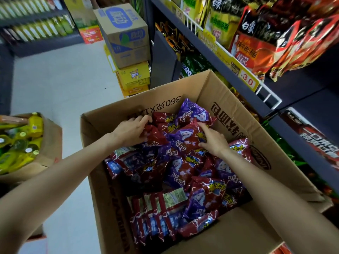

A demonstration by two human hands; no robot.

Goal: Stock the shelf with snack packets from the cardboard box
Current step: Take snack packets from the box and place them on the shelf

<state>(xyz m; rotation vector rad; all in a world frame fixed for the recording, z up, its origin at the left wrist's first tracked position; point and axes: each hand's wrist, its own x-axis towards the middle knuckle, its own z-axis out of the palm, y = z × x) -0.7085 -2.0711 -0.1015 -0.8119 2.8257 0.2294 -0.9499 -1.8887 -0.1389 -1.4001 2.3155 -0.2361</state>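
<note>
A: Gathering from both sides? Left hand [132,130] fingers curl round a crinkly red-and-purple foil snack packet [156,131] at the open brown cardboard box [236,114]'s far edge.

B: Yes; right hand [213,140] rests relaxed, steadying the heap beside the dark metal shelf [244,92].

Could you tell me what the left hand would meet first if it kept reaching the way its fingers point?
Probably the far brown cardboard wall of the open box, just beyond the left hand, which grips dark red foil snack packets; depth is unclear.

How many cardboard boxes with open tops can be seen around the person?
2: the large box of snack packets under both hands, and a smaller box of yellow bottles on the floor at left. Others may be hidden.
</note>
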